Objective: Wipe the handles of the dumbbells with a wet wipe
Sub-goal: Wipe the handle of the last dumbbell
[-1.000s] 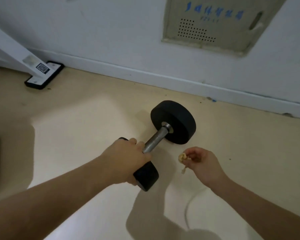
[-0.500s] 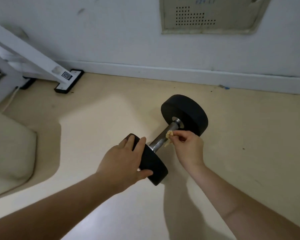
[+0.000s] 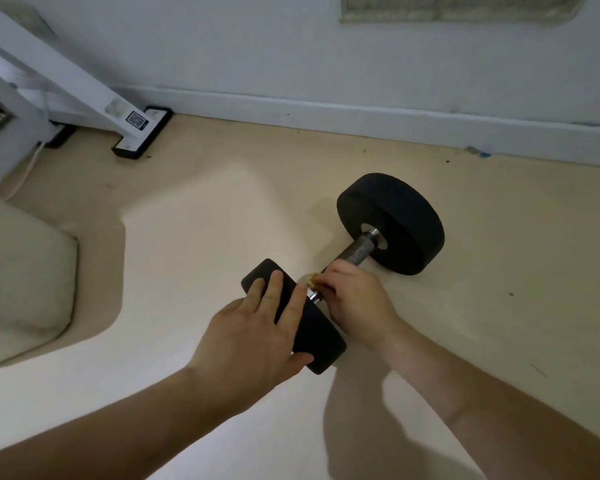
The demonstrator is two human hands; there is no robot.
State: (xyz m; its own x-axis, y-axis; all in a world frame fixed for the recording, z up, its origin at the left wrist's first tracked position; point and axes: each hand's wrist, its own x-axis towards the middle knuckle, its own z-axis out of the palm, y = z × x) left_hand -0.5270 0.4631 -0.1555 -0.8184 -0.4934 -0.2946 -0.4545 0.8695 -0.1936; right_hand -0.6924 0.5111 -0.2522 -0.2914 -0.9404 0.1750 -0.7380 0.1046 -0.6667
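A black dumbbell with a bare metal handle lies on the beige floor, one weight far right, the other near me. My left hand lies flat on the near weight, fingers spread over its rim. My right hand pinches a small crumpled yellowish wet wipe and presses it on the handle's near end, beside the near weight. Most of the wipe is hidden by the fingers.
A white wall and skirting board run behind the dumbbell. A white slanted frame with a black-edged foot stands at the back left, with a cable on the floor. A pale cushion lies at the left edge.
My right hand has slid the wipe along the handle from the far weight toward the near one. My left hand shifted from gripping the handle to resting on the near weight.
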